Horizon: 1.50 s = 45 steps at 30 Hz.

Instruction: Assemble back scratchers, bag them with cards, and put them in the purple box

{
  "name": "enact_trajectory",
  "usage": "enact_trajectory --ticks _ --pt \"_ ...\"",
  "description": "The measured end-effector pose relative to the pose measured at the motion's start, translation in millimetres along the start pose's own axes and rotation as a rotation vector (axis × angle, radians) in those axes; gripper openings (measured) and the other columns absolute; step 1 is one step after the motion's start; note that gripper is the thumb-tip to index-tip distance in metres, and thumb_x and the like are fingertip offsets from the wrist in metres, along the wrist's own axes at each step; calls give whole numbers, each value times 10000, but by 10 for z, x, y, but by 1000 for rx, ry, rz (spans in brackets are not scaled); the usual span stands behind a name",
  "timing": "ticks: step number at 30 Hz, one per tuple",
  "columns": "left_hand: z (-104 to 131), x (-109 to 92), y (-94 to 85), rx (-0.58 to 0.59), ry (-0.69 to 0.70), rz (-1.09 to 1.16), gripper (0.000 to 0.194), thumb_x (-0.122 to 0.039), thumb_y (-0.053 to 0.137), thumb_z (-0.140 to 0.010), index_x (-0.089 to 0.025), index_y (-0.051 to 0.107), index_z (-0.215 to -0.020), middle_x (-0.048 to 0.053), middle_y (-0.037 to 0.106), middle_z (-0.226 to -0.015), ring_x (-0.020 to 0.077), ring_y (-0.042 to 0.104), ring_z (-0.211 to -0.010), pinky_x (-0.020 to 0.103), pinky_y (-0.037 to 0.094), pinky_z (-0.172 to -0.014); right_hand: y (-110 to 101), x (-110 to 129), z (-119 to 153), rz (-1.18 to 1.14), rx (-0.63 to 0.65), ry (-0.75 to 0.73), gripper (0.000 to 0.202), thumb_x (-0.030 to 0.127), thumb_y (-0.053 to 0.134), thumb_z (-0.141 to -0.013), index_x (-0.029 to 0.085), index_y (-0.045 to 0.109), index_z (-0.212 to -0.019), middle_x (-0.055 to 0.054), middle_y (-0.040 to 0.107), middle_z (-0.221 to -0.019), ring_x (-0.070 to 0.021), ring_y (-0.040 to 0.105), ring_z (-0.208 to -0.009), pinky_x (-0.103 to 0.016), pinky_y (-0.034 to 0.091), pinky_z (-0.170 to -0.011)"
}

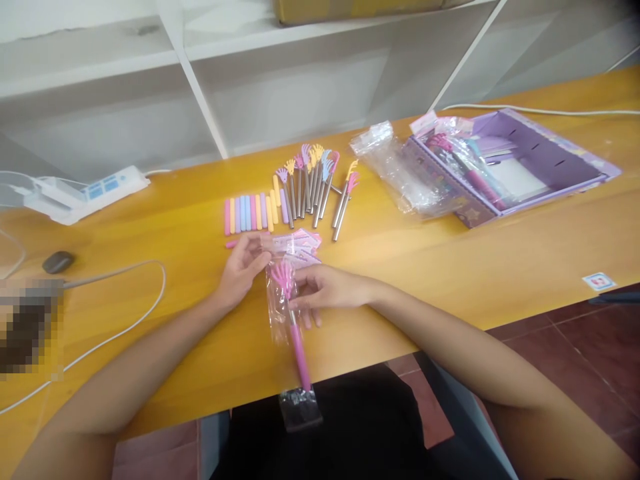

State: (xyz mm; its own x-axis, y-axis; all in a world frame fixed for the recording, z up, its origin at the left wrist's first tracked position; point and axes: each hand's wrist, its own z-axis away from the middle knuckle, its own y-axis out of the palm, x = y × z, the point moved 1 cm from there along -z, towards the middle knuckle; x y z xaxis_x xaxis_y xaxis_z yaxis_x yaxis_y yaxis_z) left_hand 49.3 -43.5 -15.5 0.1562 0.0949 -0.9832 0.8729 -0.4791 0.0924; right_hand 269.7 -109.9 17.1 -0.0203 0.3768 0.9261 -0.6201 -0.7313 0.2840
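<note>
A pink back scratcher (pixel 299 353) lies in a clear plastic bag (pixel 277 313) at the table's front edge, its hand-shaped end pointing away from me. My right hand (pixel 327 288) pinches it near the neck, through or beside the film; the fingers behind are partly hidden. Thumb and fingers of my left hand (pixel 245 265) close on the clear film at the bag's top. Just beyond the hands is a small pile of printed cards (pixel 306 248). Behind them lie several metal back scratcher rods (pixel 317 193) with coloured heads, beside a row of coloured handle sleeves (pixel 247 213).
On the right stands a purple box (pixel 565 150) holding bagged items, with clear plastic bags (pixel 400 170) against its left side. A white power strip (pixel 100 193), a black mouse-like object (pixel 59 261) and a white cable (pixel 163 280) occupy the left. Shelving rises behind the table (pixel 450 267).
</note>
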Motion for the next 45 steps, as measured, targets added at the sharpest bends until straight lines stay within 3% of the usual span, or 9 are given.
enact_trajectory --ticks 3,5,8,12,19,27,35,40,45 --pt "-17 -35 26 -16 13 -70 297 -354 801 -943 -237 658 -1176 35 694 -1089 171 672 -988 280 547 -882 -2 -6 7 50 23 61 428 534 766 -941 139 609 -990 -6 694 -743 -65 617 -550 -175 478 -490" --pt "-10 -70 47 3 10 -109 238 -331 784 -956 -225 667 -1134 22 682 -1020 156 654 -925 263 534 -835 -50 -4 17 123 -55 54 407 551 668 -1007 152 593 -971 3 675 -731 -61 578 -515 -188 438 -476" --pt "1 -104 61 23 15 -128 250 -332 770 -962 -224 670 -1165 30 691 -1025 162 647 -887 270 529 -791 -179 26 44 442 -360 -115 378 484 497 -1099 166 584 -915 9 629 -725 -75 553 -557 -229 435 -555" --pt "-3 -104 37 35 36 -188 182 -354 731 -984 -213 726 -1099 43 713 -1017 172 649 -856 295 536 -796 -337 71 104 1012 -758 -266 230 326 558 -1060 164 614 -905 -40 630 -878 -135 563 -762 -291 430 -725" --pt "-6 -61 33 71 63 -213 168 -312 765 -935 -193 729 -1049 61 692 -1028 203 660 -969 324 543 -888 -348 -20 78 1229 -740 -124 416 504 805 -917 183 630 -1117 -96 609 -1182 -183 593 -859 -306 437 -704" --pt "-2 -81 51 53 60 -201 166 -316 762 -941 -200 717 -1053 52 695 -1019 193 660 -919 317 550 -843 -304 -69 -3 1193 -739 -155 283 357 731 -996 178 658 -1202 -111 596 -1238 -203 619 -972 -309 459 -772" --pt "18 -113 50 -29 -55 -172 263 -472 694 -1001 -209 697 -984 25 649 -916 167 615 -774 279 534 -690 -363 -17 32 1099 -833 -293 194 266 528 -1083 162 632 -956 -71 612 -972 -175 559 -857 -297 401 -766" --pt "9 -120 71 -25 -22 -115 245 -444 695 -1012 -206 683 -956 22 660 -935 165 666 -818 303 568 -785 -391 -12 23 738 -895 -340 192 342 561 -1044 173 610 -968 -25 620 -825 -142 526 -703 -281 394 -685" --pt "20 -85 57 -45 -87 -111 285 -476 719 -994 -196 666 -977 13 695 -859 159 687 -766 293 585 -750 -401 -50 -23 280 -804 -358 329 494 667 -963 188 549 -994 -6 616 -831 -127 569 -692 -262 455 -648"
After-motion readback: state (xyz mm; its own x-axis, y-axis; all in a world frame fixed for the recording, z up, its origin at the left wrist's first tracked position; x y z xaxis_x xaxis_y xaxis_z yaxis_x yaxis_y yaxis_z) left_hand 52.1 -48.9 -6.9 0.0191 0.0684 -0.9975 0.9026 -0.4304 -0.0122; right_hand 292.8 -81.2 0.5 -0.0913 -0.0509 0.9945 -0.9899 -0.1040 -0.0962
